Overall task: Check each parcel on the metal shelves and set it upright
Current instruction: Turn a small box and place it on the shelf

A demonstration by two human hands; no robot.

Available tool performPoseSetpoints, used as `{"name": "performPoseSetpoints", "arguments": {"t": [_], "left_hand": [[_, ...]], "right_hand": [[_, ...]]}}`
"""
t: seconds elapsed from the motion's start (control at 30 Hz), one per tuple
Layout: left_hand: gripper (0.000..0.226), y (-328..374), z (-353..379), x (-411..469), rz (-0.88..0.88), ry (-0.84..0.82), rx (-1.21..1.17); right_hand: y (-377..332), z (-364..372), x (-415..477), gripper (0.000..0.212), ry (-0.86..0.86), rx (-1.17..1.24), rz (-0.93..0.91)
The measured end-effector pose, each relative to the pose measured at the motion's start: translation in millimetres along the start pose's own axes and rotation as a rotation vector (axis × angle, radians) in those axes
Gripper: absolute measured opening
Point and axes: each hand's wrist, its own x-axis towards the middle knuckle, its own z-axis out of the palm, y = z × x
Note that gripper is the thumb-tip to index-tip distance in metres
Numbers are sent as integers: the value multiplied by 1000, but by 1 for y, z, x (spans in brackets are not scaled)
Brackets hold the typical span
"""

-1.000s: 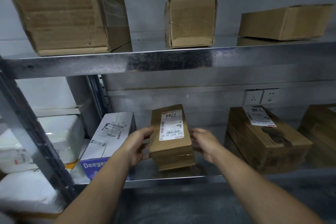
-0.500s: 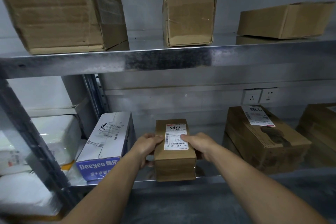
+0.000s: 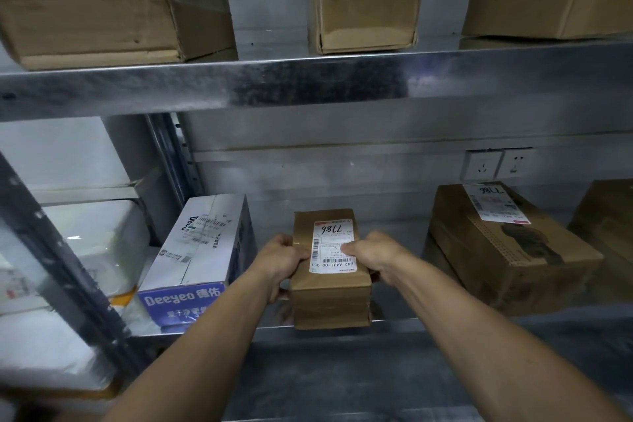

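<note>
both hands (image 3: 286, 259) (image 3: 371, 255) grip the small brown parcel (image 3: 330, 298) between them.

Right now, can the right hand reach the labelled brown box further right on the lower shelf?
Probably yes: bare shelf lies between the right hand and the brown box, though it now grips the small parcel.

Matt brown cardboard parcel (image 3: 330, 288) w/ paper label (image 3: 332, 248); shiny galvanised metal shelf (image 3: 308, 84).

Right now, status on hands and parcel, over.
Left hand and right hand grip the small brown parcel by its sides, right thumb on label. Parcel at shelf front edge, label up. White box and large brown box flank it, apart.
</note>
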Motion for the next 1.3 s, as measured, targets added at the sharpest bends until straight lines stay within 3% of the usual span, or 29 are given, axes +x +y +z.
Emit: {"name": "performPoseSetpoints", "arguments": {"t": [0.83,0.97,1.07,1.23,1.3], "left_hand": [[33,-2,1,-17,28,4,-102],[35,5,-5,-17,145,26,-159],[31,14,-11,-18,238,43,-167],[32,20,-17,-20,254,18,-229],[37,21,-18,-22,243,-7,-257]], "right_hand": [[6,1,-13,20,-6,103,5],[0,-6,-20,25,-22,210,-103],[-10,-11,-28,45,-30,306,-185],[-26,-13,-36,36,-20,525,-189],[-31,-16,-39,42,-13,537,-173]]}}
